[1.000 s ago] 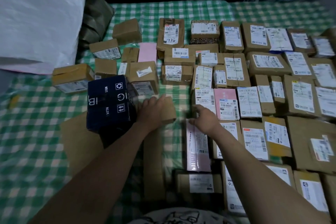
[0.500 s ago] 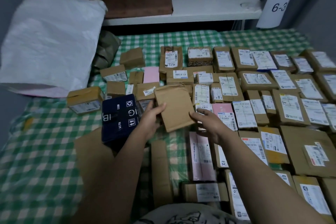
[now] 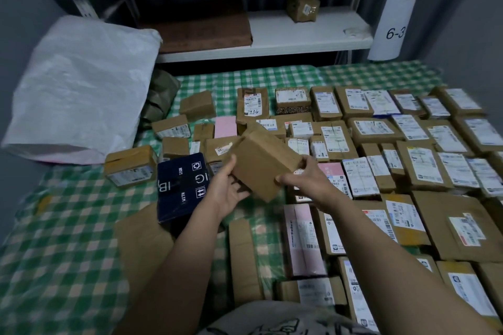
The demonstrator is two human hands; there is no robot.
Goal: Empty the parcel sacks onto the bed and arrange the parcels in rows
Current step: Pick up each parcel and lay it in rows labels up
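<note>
— Where is the parcel that is handled at this moment?

— A plain brown box is held in the air above the middle of the bed. It is tilted, with one corner pointing toward the far edge. On the sides that I can see there is no label.

— And the grip of each hand?

— The left hand grasps the box at its lower left side, with the thumb up along the side and the fingers underneath. The right hand grasps the near right corner between thumb and fingers. So both grips are closed around this same box.

— What lies on the bed?

— The right half is covered with labelled parcels in rows, side by side, from the far edge to the near edge. Most have the white label upward. Left of the rows, loose brown boxes lie out of line. A dark blue box with white print lies just beside the left hand, toward the left edge. A long brown box lies under the arms, near the near edge, and a pink parcel lies near it on its right.

— And the sack?

— A white sack lies at the far left corner of the bed. Behind the far edge there is a white shelf with one small taped box on it. A paper sign reading "6-3" hangs at its right end.
</note>
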